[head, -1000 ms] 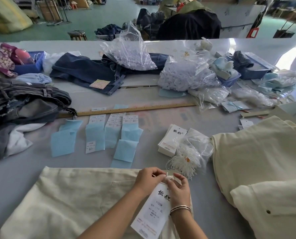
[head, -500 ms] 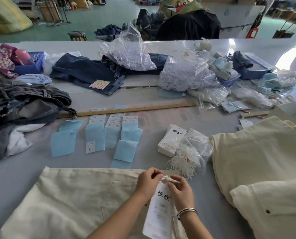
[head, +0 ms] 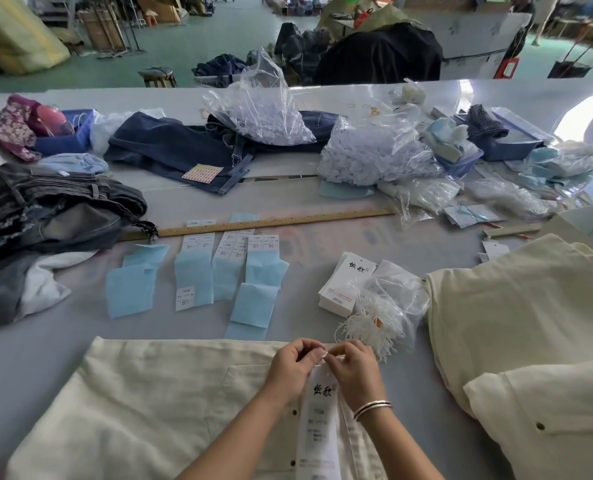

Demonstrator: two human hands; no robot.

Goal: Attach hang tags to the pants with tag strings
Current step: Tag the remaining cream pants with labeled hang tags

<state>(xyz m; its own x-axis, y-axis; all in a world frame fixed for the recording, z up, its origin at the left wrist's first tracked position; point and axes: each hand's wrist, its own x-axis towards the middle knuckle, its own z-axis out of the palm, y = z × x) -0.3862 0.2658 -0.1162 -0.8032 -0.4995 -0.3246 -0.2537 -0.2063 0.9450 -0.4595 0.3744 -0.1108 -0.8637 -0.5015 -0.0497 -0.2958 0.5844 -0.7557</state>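
Left hand and right hand pinch a thin white tag string between curled fingertips, just above the long white printed paper hang tag. Tag hangs below the fingers over the cream cotton pants. Tying looks unfinished; fastening not visible.

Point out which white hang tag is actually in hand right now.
The hang tag hanging between the wrists over the cream pants, pinched at its top by the left hand and right hand. The others sit stacked on the table.
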